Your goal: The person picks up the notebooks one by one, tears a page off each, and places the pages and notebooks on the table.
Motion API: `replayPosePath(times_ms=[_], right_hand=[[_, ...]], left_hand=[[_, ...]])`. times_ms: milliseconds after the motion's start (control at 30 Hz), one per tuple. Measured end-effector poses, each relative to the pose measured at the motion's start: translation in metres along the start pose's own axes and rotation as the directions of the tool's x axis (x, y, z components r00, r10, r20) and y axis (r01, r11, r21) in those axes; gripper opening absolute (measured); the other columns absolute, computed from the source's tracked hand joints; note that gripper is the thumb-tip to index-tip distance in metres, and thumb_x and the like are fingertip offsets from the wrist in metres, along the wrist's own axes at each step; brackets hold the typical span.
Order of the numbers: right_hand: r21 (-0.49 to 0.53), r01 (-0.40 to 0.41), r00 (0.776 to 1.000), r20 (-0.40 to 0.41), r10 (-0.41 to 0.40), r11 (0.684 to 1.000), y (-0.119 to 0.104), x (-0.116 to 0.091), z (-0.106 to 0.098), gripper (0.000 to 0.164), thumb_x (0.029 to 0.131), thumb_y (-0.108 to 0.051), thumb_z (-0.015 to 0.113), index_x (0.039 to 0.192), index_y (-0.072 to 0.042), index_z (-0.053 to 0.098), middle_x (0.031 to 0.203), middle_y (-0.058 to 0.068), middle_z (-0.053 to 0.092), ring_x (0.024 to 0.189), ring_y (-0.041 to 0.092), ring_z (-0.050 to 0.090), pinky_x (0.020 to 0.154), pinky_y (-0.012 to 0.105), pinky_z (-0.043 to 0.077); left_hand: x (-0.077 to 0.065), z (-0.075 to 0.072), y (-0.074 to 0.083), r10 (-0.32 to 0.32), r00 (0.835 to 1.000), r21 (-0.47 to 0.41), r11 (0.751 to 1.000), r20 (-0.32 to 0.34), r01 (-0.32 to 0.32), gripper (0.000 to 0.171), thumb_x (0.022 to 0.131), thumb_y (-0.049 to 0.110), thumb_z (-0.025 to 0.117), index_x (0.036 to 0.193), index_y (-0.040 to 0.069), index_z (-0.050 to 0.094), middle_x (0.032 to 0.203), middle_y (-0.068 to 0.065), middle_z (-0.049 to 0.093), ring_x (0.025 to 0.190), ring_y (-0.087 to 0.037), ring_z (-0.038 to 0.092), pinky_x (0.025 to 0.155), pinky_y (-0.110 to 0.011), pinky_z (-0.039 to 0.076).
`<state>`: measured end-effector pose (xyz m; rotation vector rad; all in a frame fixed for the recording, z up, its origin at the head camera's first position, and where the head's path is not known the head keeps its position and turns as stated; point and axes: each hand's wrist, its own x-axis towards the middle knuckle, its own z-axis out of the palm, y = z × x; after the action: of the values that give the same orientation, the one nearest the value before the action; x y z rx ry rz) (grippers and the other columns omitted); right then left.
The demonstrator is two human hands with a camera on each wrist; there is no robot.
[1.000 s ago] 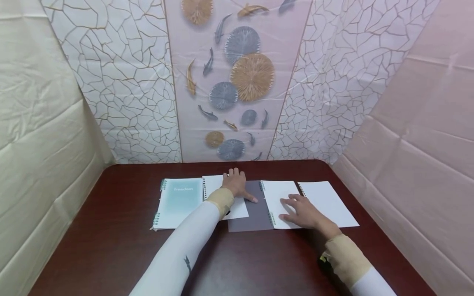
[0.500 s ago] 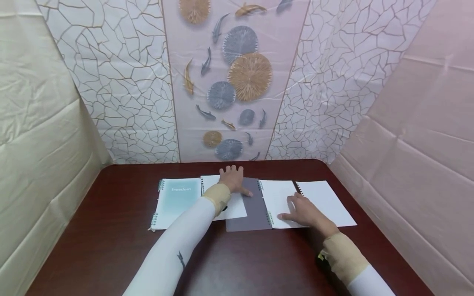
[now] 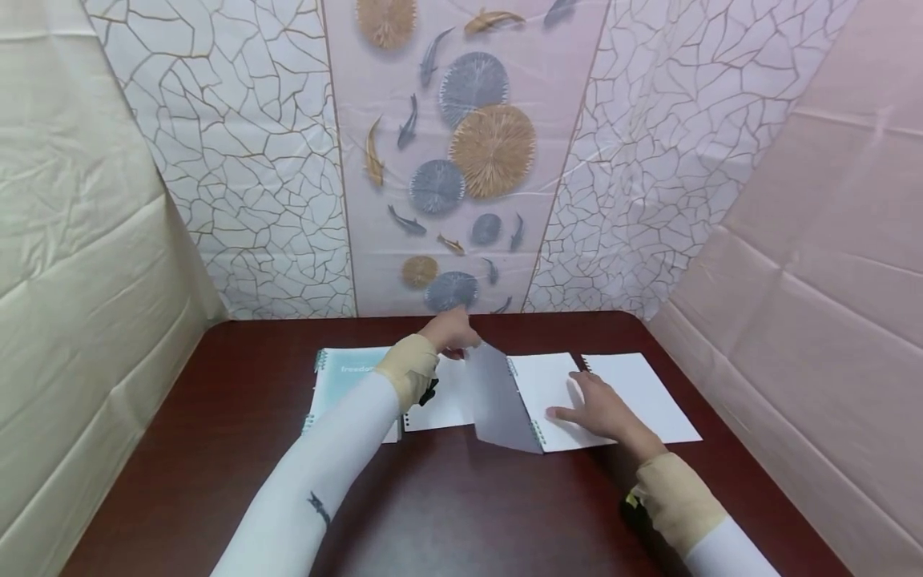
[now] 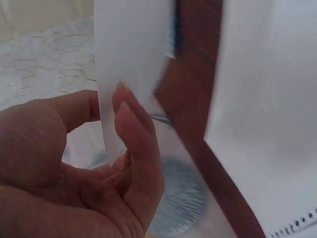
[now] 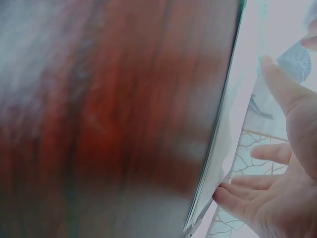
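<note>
My left hand (image 3: 450, 328) pinches the far left corner of the grey cover (image 3: 501, 405) of a spiral notebook and holds that edge raised. In the left wrist view the cover's pale sheet (image 4: 131, 44) stands between the thumb and curled fingers (image 4: 141, 153). The cover slants down to the green coil at its right. On the notebook's white page (image 3: 541, 393) rests my right hand (image 3: 602, 409), thumb and fingers spread. The right wrist view shows that hand (image 5: 282, 183) at the notebook's edge (image 5: 218, 148).
Left of the cover lies a loose white punched sheet (image 3: 440, 405), partly under it. Further left is a teal notebook (image 3: 342, 381) marked "freedom", partly hidden by my left arm. Another white punched sheet (image 3: 642, 401) lies at the right on the dark red-brown table (image 3: 447, 505).
My left hand has gone from resting flat over the white sheet and grey cover to pinching the cover's corner and lifting it. The right hand stays on the page, shifted only slightly.
</note>
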<state>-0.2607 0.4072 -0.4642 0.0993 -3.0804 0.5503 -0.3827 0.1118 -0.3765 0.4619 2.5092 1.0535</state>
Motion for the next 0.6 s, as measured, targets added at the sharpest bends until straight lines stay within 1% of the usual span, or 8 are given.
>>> replayPosePath(times_ms=[67, 133, 200, 233, 300, 433, 500, 600], right_hand=[[0.033, -0.018, 1.0, -0.012, 0.018, 0.999, 0.002, 0.001, -0.002, 0.095, 0.097, -0.059, 0.071, 0.152, 0.013, 0.043, 0.152, 0.038, 0.047, 0.142, 0.054, 0.045, 0.114, 0.064, 0.04], [0.084, -0.044, 0.999, -0.016, 0.046, 0.996, 0.004, 0.0, -0.004, 0.092, 0.102, -0.061, 0.061, 0.155, 0.012, 0.041, 0.154, 0.037, 0.046, 0.143, 0.054, 0.044, 0.114, 0.064, 0.04], [0.15, -0.069, 0.997, -0.015, 0.072, 0.986, 0.007, 0.0, -0.007, 0.092, 0.106, -0.063, 0.053, 0.158, 0.011, 0.035, 0.156, 0.036, 0.045, 0.145, 0.053, 0.043, 0.115, 0.064, 0.039], [0.191, -0.085, 0.996, -0.008, 0.089, 0.978, 0.008, 0.0, -0.008, 0.094, 0.106, -0.064, 0.049, 0.161, 0.01, 0.031, 0.157, 0.035, 0.044, 0.146, 0.052, 0.042, 0.115, 0.064, 0.039], [0.28, -0.117, 0.993, 0.008, 0.119, 0.953, 0.009, -0.001, -0.012, 0.096, 0.107, -0.066, 0.044, 0.164, 0.007, 0.022, 0.158, 0.034, 0.042, 0.148, 0.052, 0.039, 0.117, 0.065, 0.037], [0.39, -0.193, 0.98, 0.038, 0.194, 0.9, 0.012, -0.002, -0.017, 0.098, 0.107, -0.07, 0.038, 0.168, 0.002, 0.012, 0.162, 0.035, 0.036, 0.15, 0.051, 0.036, 0.119, 0.065, 0.033], [0.414, -0.217, 0.975, 0.053, 0.214, 0.884, 0.014, -0.002, -0.018, 0.098, 0.107, -0.071, 0.036, 0.169, 0.001, 0.009, 0.163, 0.034, 0.034, 0.152, 0.051, 0.032, 0.121, 0.065, 0.029], [0.456, -0.236, 0.971, 0.082, 0.223, 0.858, 0.017, -0.001, -0.019, 0.101, 0.105, -0.075, 0.034, 0.17, -0.002, 0.006, 0.164, 0.032, 0.035, 0.154, 0.049, 0.03, 0.123, 0.063, 0.026]], left_hand=[[-0.005, 0.0, 0.008, 0.043, 0.998, -0.086, 0.996, 0.049, -0.039, 0.078, 0.102, 0.009, 0.063, 0.166, 0.0, 0.021, 0.117, -0.023, 0.067, 0.061, -0.019, 0.063, 0.08, -0.045, 0.064], [-0.008, 0.003, 0.016, 0.086, 0.992, -0.174, 0.982, 0.088, -0.069, 0.077, 0.103, 0.008, 0.059, 0.167, -0.001, 0.017, 0.104, -0.024, 0.072, 0.063, -0.02, 0.067, 0.076, -0.042, 0.064], [-0.01, 0.01, 0.025, 0.122, 0.987, -0.25, 0.964, 0.103, -0.093, 0.078, 0.104, 0.008, 0.056, 0.167, -0.002, 0.012, 0.101, -0.027, 0.071, 0.064, -0.021, 0.07, 0.07, -0.039, 0.064], [-0.011, 0.013, 0.029, 0.131, 0.986, -0.28, 0.955, 0.102, -0.098, 0.076, 0.105, 0.008, 0.055, 0.166, -0.003, 0.011, 0.103, -0.03, 0.07, 0.065, -0.021, 0.071, 0.068, -0.037, 0.064], [-0.013, 0.021, 0.038, 0.14, 0.987, -0.308, 0.945, 0.08, -0.109, 0.077, 0.107, 0.012, 0.055, 0.166, -0.005, 0.008, 0.122, -0.034, 0.064, 0.067, -0.023, 0.075, 0.065, -0.034, 0.064], [-0.014, 0.037, 0.049, 0.105, 0.994, -0.296, 0.951, 0.024, -0.093, 0.081, 0.109, 0.024, 0.055, 0.168, 0.0, 0.005, 0.159, -0.036, 0.038, 0.07, -0.028, 0.077, 0.063, -0.034, 0.063], [-0.013, 0.044, 0.053, 0.07, 0.997, -0.314, 0.947, 0.012, -0.063, 0.084, 0.11, 0.029, 0.054, 0.17, 0.004, 0.001, 0.167, -0.032, 0.028, 0.072, -0.03, 0.078, 0.063, -0.034, 0.063], [-0.012, 0.053, 0.054, 0.037, 0.999, -0.395, 0.918, 0.025, -0.024, 0.085, 0.111, 0.034, 0.051, 0.17, 0.008, -0.004, 0.168, -0.033, 0.025, 0.075, -0.033, 0.078, 0.064, -0.037, 0.064]])
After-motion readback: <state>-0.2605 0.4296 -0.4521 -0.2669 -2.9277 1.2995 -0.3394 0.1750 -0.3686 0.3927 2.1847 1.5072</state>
